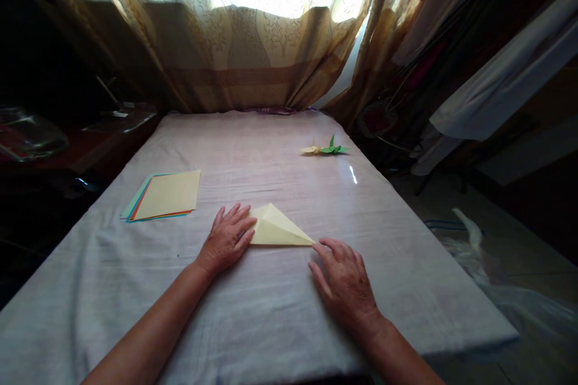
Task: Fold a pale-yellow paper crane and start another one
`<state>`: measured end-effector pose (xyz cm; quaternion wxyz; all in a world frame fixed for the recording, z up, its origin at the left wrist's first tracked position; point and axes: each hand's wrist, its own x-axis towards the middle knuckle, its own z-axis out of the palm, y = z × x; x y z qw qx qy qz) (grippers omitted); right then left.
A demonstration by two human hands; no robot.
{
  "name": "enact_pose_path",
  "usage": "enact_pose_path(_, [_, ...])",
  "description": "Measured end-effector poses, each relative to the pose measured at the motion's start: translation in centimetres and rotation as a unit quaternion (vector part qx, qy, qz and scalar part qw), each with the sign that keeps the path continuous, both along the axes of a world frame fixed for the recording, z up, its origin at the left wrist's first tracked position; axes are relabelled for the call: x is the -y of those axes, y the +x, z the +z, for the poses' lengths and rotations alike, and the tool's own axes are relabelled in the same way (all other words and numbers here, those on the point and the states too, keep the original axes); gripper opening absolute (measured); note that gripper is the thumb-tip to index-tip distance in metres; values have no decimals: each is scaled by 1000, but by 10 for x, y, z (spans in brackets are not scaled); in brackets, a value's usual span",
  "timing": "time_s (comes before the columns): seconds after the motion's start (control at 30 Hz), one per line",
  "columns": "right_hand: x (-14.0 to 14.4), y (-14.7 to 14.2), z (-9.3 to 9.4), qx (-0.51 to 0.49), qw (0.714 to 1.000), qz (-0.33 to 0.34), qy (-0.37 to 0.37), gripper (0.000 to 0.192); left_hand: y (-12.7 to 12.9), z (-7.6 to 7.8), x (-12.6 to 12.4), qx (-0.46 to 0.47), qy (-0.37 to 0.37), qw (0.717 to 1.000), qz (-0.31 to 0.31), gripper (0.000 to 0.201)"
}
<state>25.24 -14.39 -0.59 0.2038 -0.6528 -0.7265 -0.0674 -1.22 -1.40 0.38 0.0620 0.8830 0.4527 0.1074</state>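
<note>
A pale yellow sheet of paper folded into a triangle [276,228] lies flat on the cloth-covered table [271,313]. My left hand [228,239] rests palm down on the triangle's left corner, fingers spread and pressing it. My right hand [343,280] lies palm down with its fingertips touching the triangle's right tip. Neither hand grips the paper.
A stack of coloured paper sheets [165,195], yellow on top, lies at the left. Two small folded paper figures, one yellow [311,149] and one green [334,148], sit far right near the table edge. Curtains [253,42] hang behind. Dark clutter flanks both sides.
</note>
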Motion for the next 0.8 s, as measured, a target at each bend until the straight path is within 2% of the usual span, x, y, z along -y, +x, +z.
enact_pose_path(0.1, [-4, -3, 4, -13, 1000, 1, 6, 29, -4, 2, 6, 26, -16, 999, -43, 33])
enact_pose_path(0.2, [-13, -7, 5, -17, 1000, -7, 3, 34, -4, 4, 15, 36, -35, 994, -98, 32])
enact_pose_path(0.3, [-20, -13, 4, -19, 1000, -4, -2, 39, 1, 6, 26, 29, -28, 988, -146, 31])
enact_pose_path(0.43, [-24, -25, 7, -11, 1000, 25, 10, 41, 12, 9, 37, 10, -18, 983, -180, 26])
enact_pose_path(0.6, [-32, -38, 15, -4, 997, 76, 29, 46, 22, 11, 37, 32, -3, 982, -186, 29])
enact_pose_path(0.73, [-34, -34, 18, -30, 993, 118, 7, 22, 30, 13, 26, 30, -25, 983, -181, 32])
enact_pose_path(0.8, [-31, -29, 17, -34, 991, 131, -3, 20, 35, 16, 17, 14, -38, 986, -163, 34])
